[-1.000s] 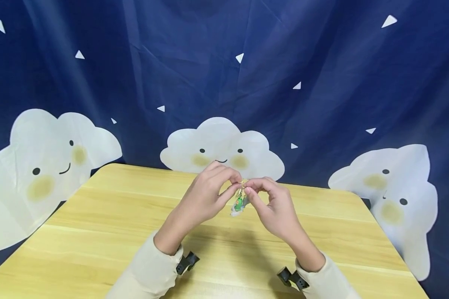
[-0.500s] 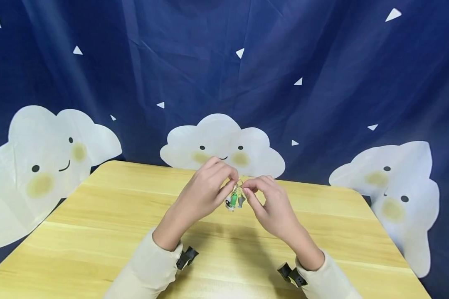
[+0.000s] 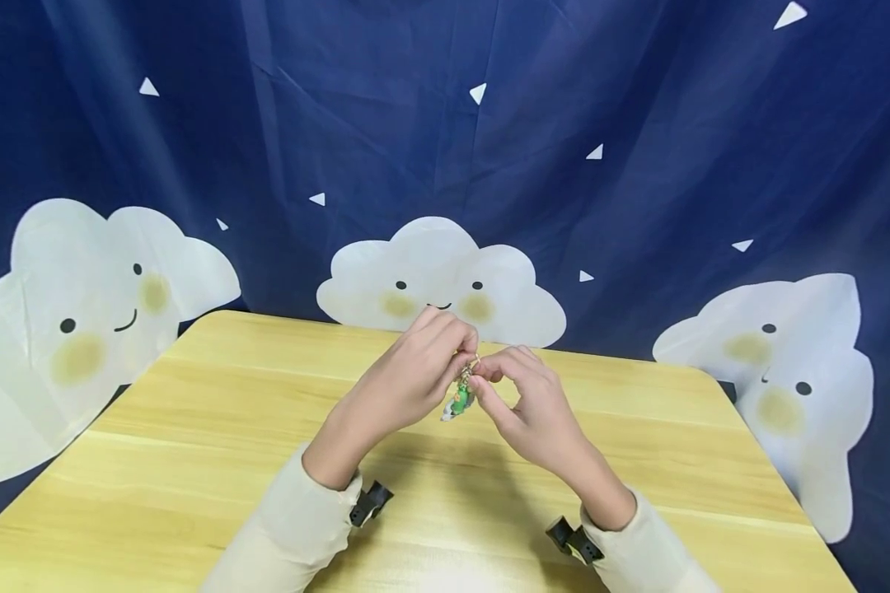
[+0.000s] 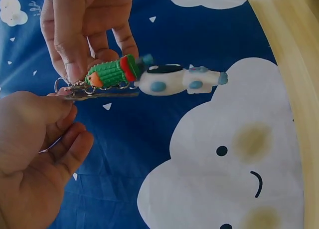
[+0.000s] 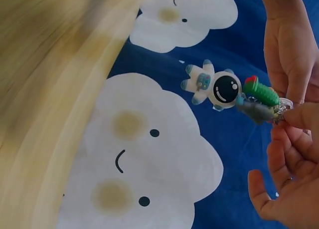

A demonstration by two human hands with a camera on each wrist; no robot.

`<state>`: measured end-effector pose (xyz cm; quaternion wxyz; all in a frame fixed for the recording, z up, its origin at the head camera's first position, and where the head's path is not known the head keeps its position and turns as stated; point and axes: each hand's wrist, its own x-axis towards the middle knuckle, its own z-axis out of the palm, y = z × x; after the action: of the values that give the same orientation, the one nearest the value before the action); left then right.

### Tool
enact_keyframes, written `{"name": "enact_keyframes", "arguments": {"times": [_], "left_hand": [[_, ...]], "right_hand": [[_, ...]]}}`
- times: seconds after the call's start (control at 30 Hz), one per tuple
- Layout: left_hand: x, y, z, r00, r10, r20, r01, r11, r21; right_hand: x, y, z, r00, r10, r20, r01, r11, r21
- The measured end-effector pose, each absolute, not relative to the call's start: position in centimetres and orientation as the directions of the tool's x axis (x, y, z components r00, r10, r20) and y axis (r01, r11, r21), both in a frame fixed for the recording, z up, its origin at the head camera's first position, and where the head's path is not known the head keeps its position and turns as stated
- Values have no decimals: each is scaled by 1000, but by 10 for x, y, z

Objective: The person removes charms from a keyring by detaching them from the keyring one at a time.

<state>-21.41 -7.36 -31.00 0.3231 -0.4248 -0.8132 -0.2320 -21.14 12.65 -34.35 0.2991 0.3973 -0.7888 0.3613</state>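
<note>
In the head view, a keychain hangs between the fingertips of my left hand and right hand, above the table. Both hands pinch it at its ring end. Its green cactus-like charm has red and orange details. Beyond that, a white astronaut charm with blue patches and a dark visor dangles. A grey charm lies against the green one; its shape is unclear. One flat metallic piece shows edge-on in the left wrist view. Fingertips partly cover the metal ring.
A light wooden table lies under both hands. Behind it hangs a dark blue curtain with white clouds and small triangles. Black wrist cameras sit on the left cuff and right cuff.
The right fingertips have come left, closer to the left ones. The charms, spread apart half a second ago with the grey one hanging separately, are now bunched together. The head view has tilted slightly.
</note>
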Motion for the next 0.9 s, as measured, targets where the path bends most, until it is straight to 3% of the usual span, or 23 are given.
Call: {"name": "enact_keyframes", "arguments": {"times": [0.2,0.6,0.9], "left_hand": [[-216,-74,-312,-428,556,713,846,523,101],[-216,-75,-311,-431,588,684,860,497,115],[-218,-77,-311,-387,611,691,893,435,116]], "right_hand": [[-213,126,-345,-503,-406,763,-846,411,-339],[-214,125,-343,-420,-348,838,-884,364,-292],[-212,126,-342,-484,-343,805,-863,341,-374]]}}
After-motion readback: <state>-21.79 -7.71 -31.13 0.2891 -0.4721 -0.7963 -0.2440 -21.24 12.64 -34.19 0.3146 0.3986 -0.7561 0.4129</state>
